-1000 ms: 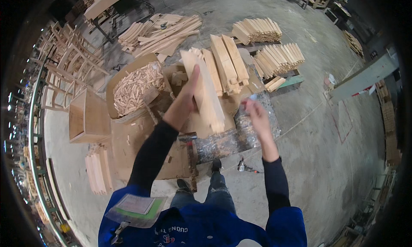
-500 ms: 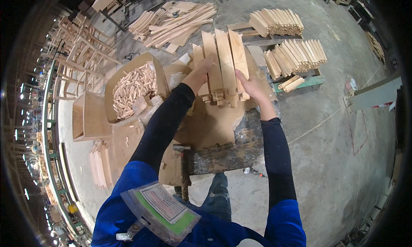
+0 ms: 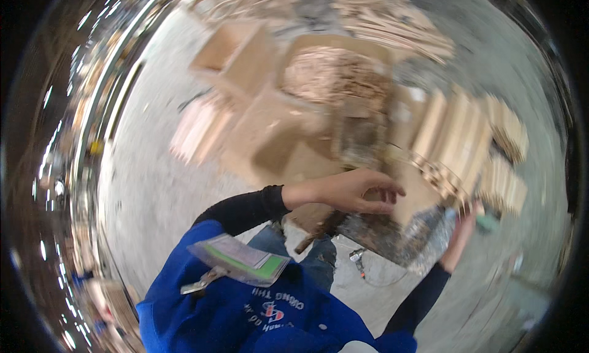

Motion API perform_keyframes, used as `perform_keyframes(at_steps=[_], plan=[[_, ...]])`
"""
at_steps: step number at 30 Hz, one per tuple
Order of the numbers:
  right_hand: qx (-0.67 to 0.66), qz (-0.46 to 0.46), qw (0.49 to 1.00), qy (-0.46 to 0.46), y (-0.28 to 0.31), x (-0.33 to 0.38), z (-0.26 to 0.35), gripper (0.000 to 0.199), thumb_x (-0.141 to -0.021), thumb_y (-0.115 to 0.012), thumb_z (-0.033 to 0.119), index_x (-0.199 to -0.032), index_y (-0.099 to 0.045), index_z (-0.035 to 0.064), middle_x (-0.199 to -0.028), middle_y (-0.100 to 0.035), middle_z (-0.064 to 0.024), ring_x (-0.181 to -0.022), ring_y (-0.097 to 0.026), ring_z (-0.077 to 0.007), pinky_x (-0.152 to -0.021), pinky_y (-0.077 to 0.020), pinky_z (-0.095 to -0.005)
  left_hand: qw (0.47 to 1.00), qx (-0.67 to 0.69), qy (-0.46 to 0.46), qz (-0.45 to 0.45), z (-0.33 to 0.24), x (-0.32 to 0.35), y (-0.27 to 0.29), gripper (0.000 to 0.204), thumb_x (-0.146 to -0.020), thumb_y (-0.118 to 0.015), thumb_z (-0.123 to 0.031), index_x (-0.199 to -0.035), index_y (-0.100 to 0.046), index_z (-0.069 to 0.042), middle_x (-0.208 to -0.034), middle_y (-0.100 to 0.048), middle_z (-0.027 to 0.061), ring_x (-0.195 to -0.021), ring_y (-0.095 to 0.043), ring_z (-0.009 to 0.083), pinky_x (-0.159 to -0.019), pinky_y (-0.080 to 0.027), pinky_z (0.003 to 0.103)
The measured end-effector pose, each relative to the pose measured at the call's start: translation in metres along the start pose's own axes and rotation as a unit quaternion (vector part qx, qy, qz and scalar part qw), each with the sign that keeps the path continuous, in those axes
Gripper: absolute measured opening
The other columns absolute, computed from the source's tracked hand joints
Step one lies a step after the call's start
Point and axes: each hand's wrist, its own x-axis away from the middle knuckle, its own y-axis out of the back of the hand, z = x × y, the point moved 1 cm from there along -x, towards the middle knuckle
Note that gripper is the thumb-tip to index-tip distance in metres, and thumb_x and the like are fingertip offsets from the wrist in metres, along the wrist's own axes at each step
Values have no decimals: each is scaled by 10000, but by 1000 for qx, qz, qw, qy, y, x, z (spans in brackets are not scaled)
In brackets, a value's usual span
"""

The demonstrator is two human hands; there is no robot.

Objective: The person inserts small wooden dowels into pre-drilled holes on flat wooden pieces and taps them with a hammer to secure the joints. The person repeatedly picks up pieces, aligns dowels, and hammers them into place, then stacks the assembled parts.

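My left hand [image 3: 356,191] hangs over the near part of the work table, its fingers loosely bent and apart, with nothing in them. Below it, a hammer's rusty handle [image 3: 311,235] sticks out past the table's near edge; its head is hidden. Several pale wooden slats [image 3: 454,132] lie side by side on cardboard at the right, small tenons at their near ends. My right hand [image 3: 463,229] is beside the nearest ends of these slats. Motion blur hides its fingers, so I cannot tell whether it grips one.
A cardboard box [image 3: 392,53] full of small wooden dowels stands beyond my left hand, with an open wooden box [image 3: 211,61] to its left. Slat stacks [image 3: 503,184] lie at the right, pale strips [image 3: 199,129] at the left. A small metal tool [image 3: 357,256] is below the table edge.
My view has swung left, so the scene sits further right and is blurred. My left hand has come off the slats and back toward the table's near side. My right hand stays near them.
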Motion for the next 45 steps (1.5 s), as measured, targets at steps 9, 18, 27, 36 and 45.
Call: perform_keyframes(at_steps=[9,18,27,36,45], plan=[[-12,-185,983,-20,24,216,-100,579,-1022,-571,473,-1494,-485,151,-1475,-558,-83,-1271,-547,-243,-1066,-406,-409,749,-380,285,-462,152,320,176,620,-883,-713,-336,-1376,-546,2,-1292,-622,240,-1179,-620,384,-998,-505,443],[37,-190,981,-20,-121,354,-86,496,-1022,-607,400,-1433,-545,129,-1310,-640,-57,-1173,-589,-209,-1047,-417,-424,581,-506,451,-451,267,416,229,991,-865,-709,-428,-1560,-229,91,-1645,-212,269,-1535,-205,403,-1181,-209,647],[150,-77,985,44,-253,408,-119,349,-1025,-633,281,-1306,-620,76,-1183,-685,-60,-1070,-640,-170,-877,-507,-329,585,-493,446,-465,273,418,229,970,-803,-748,-383,-1549,-293,38,-1587,-326,236,-1483,-290,389,-1171,-245,600],[288,105,947,97,-354,405,-165,250,-1023,-629,178,-1236,-646,48,-1082,-722,-88,-1003,-684,-171,-809,-559,-319,612,-472,470,-427,244,409,251,1002,-717,-819,-423,-1497,-345,-11,-1348,-478,257,-1258,-449,410,-1047,-347,560],[352,150,917,110,-348,371,-148,245,-1022,-622,193,-1221,-662,55,-1063,-741,-104,-977,-712,-192,-777,-571,-340,581,-531,399,-470,284,396,292,1058,-684,-829,-526,-1500,-373,-31,-1417,-467,226,-1324,-416,396,-1101,-299,547]])
